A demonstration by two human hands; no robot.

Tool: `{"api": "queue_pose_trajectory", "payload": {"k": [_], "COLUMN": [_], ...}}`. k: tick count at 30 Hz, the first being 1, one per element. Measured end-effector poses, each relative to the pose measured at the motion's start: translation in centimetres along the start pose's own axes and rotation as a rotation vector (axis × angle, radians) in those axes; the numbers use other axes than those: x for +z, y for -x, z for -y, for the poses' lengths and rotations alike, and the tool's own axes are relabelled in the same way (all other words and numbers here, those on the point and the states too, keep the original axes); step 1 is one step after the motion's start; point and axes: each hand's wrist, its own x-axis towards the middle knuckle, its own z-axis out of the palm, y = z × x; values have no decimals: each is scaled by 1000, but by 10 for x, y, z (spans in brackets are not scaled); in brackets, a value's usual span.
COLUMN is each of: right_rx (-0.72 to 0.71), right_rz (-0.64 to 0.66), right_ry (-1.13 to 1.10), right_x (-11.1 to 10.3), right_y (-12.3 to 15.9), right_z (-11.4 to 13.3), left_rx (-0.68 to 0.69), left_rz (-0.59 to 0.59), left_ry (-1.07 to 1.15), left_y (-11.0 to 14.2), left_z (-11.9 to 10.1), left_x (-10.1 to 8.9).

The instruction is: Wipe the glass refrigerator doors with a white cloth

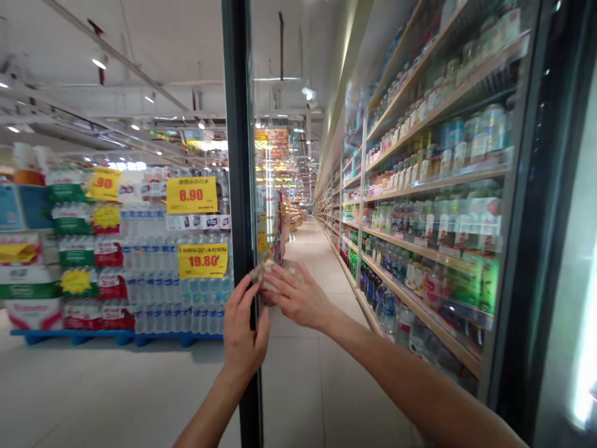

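Observation:
A tall glass door with a dark frame (239,155) stands open in front of me. My left hand (243,326) grips this frame at its edge, with the fingers bent and the thumb on the glass side. Against the glass, beside the frame, my right hand (296,297) presses a crumpled pale cloth (267,269). Its fingers lie over the cloth and cover most of it. The tips of both hands are close together near the cloth's left end.
Shelves of bottled and canned drinks (429,165) line the right side. Stacked packs of bottled water (158,267) with yellow price signs (192,194) stand on blue pallets (79,338) at the left. A pale tiled aisle (303,249) runs away beyond the glass.

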Motion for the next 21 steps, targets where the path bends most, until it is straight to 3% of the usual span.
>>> {"api": "queue_pose_trajectory", "payload": {"k": [5,7,10,12,13,18,21], "right_rx": [452,393,73,-23,10,484,384], "right_rz": [-92,-67,12,30,25,-80,-30], "right_ry": [76,73,35,38,53,185,179], "right_x": [-18,-19,-13,-11,-13,-39,-50], "right_y": [-28,-22,5,17,18,18,44], "right_z": [-33,-32,-17,-17,-22,-62,-64], "left_rx": [7,17,18,17,18,63,144], "left_rz": [-23,-19,-18,-18,-18,10,62], "left_ry": [22,43,52,54,54,53,5], "left_y": [-9,-12,-14,-16,-17,-29,-38], "left_z": [-8,-12,-13,-12,-12,-23,-33], "left_x": [6,8,12,15,17,37,53]}}
